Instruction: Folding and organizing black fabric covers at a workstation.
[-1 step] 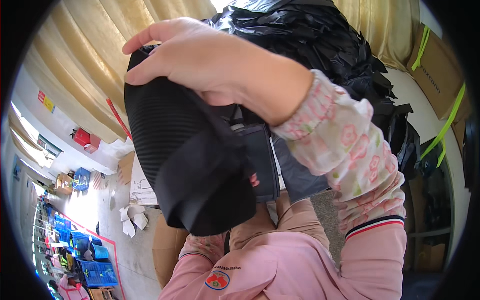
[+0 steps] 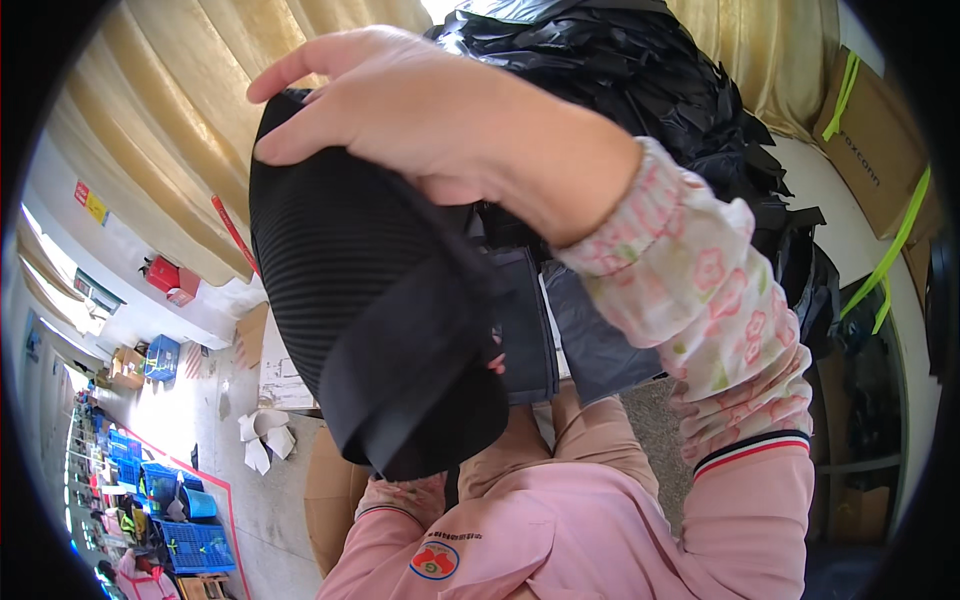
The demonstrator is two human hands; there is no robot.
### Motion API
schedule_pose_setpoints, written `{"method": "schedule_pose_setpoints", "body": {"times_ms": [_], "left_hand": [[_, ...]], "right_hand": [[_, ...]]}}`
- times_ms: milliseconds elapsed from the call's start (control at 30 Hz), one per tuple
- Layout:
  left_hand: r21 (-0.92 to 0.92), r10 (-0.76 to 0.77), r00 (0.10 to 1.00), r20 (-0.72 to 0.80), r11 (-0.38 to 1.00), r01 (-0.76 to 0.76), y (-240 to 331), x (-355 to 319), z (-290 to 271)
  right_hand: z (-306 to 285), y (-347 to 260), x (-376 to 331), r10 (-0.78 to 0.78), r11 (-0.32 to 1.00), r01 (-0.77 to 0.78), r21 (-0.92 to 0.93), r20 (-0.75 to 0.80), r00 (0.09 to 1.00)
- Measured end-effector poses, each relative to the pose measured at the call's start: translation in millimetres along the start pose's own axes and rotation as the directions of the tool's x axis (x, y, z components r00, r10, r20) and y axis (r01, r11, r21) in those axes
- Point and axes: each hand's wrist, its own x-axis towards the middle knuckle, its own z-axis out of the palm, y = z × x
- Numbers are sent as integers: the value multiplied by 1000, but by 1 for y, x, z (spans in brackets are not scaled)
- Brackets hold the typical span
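A wide piece of black ribbed fabric (image 2: pixel 330 260) is curved into a tube in front of me, with a smooth black band (image 2: pixel 400 350) wrapped slantwise across its lower part. My right hand (image 2: pixel 390 110) holds the upper end, thumb on the near face and fingers over the top edge. My left hand (image 2: pixel 497 362) is mostly hidden behind the fabric. Only its fingertips show, curled at the right edge, and its flowered sleeve comes out below. Behind the tube lie flat dark pieces (image 2: pixel 525 335) close to my knees.
A large heap of glossy black plastic bags (image 2: pixel 620 90) rises beyond my right arm. Cardboard boxes (image 2: pixel 870 140) with yellow-green straps stand at the far right. To the left, an open carton (image 2: pixel 335 495) and torn white scraps (image 2: pixel 267 438) lie on the floor; blue crates (image 2: pixel 195 545) are farther off.
My right hand and wrist have shifted slightly up and to the right. The slanted band and the lower end of the black fabric have turned a little.
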Motion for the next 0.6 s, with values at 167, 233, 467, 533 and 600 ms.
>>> {"method": "schedule_pose_setpoints", "body": {"times_ms": [167, 233, 467, 533, 600], "left_hand": [[67, 207, 977, -40, 977, -204, 110, -33, -45], [97, 297, 952, -69, 952, -289, 145, -38, -60], [612, 760, 650, -4, 516, -599, 223, -67, -7], [914, 680, 733, -21, 310, -261, 250, -56, -54], [995, 642, 761, -98, 66, 72, 268, -36, -152]], "right_hand": [[-52, 0, -13, -34, 985, 28, 168, 36, 999], [-63, -15, -26, -9, 982, 1, 187, 42, 999], [-95, 117, -103, -270, 953, 223, -204, -244, 931], [-91, 201, -140, -157, 971, 85, -224, -331, 930], [-80, 312, -181, -47, 935, -111, -337, -427, 903]]}}
